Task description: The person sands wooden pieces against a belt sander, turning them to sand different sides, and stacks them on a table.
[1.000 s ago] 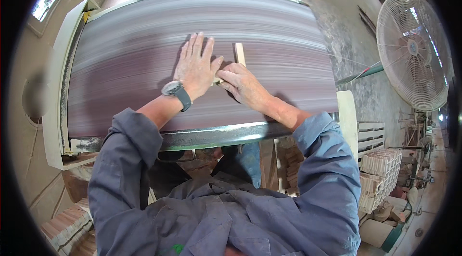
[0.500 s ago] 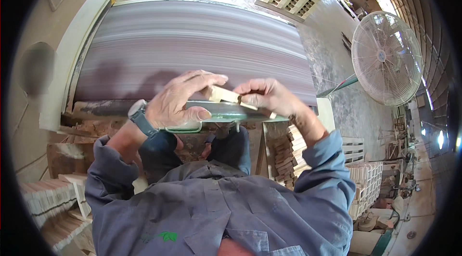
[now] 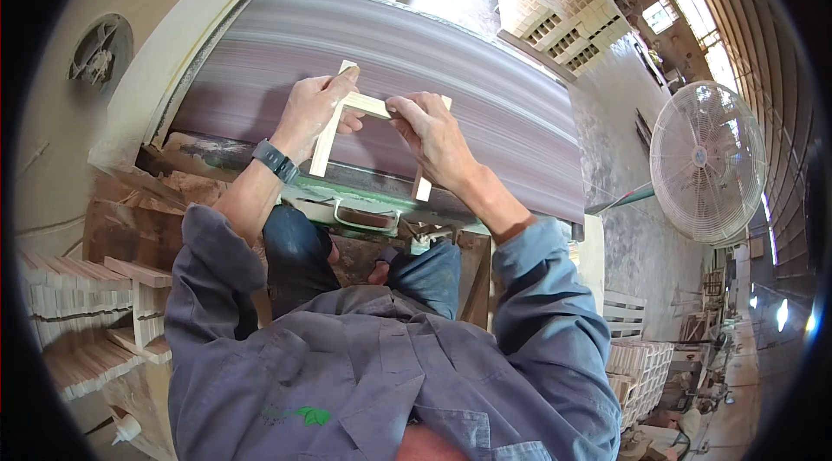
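Note:
Both my hands hold a pale H-shaped wooden frame [image 3: 367, 105] over a wide, streaked grey-mauve sanding belt [image 3: 407, 38]. At the joint of the left upright and crossbar, my left hand [image 3: 314, 111] is closed, thumb on top and fingers curling underneath. My right hand [image 3: 431, 137] pinches the crossbar's right end and covers much of the right upright; that piece's two ends show beyond the hand. The lower ends of the uprights reach the belt's near edge. Whether the frame touches the belt, I cannot tell.
A green metal rail with a looped handle [image 3: 366, 217] runs along the machine's near side. Stacked wooden strips [image 3: 74, 309] stand at lower left, and a large caged fan [image 3: 700, 159] at right. Pallets of wood blocks [image 3: 568, 19] sit at the far right.
The wooden frame has moved away from my body, over the belt, and now lies flatter with its H shape showing. Both hands have shifted their grips. The whole view has also turned.

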The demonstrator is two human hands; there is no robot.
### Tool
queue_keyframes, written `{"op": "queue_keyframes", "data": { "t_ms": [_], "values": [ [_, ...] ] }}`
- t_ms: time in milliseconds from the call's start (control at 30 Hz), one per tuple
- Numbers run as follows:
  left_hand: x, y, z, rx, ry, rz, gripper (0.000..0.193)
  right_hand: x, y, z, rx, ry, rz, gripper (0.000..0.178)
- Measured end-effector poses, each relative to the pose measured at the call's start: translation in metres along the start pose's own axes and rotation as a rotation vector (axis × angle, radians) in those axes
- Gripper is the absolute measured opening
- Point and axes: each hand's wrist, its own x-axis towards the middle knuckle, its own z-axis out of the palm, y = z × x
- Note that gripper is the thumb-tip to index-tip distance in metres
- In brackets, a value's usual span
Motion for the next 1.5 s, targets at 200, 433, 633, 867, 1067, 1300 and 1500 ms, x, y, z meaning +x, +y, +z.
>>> {"op": "queue_keyframes", "data": {
  "t_ms": [200, 433, 633, 867, 1067, 1300, 1500],
  "values": [
    [0.055, -0.064, -0.026, 0.842, 0.393, 0.460, 0.064, 0.025, 0.044, 0.067, 0.198, -0.034, 0.083, 0.019],
    [0.098, -0.099, -0.032, 1.256, 0.105, 0.543, 0.061, 0.046, 0.085, 0.122, 0.276, -0.061, 0.062, 0.017],
    [0.120, -0.105, -0.047, 1.401, 0.110, 0.556, 0.061, 0.069, 0.104, 0.144, 0.372, 0.040, -0.001, 0.015],
    [0.127, -0.097, -0.005, 1.412, 0.090, 0.534, 0.059, 0.055, 0.139, 0.126, 0.362, 0.038, -0.028, 0.021],
    [0.110, -0.099, 0.053, 1.359, 0.033, 0.564, 0.068, 0.007, 0.148, 0.084, 0.361, -0.062, 0.119, 0.022],
    [0.131, -0.093, 0.054, 1.346, -0.037, 0.534, 0.066, 0.009, 0.163, 0.091, 0.359, 0.037, 0.084, 0.023],
    [0.153, -0.097, 0.064, 1.349, -0.035, 0.539, 0.067, 0.011, 0.185, 0.088, 0.386, 0.034, 0.120, 0.024]
  ]
}}
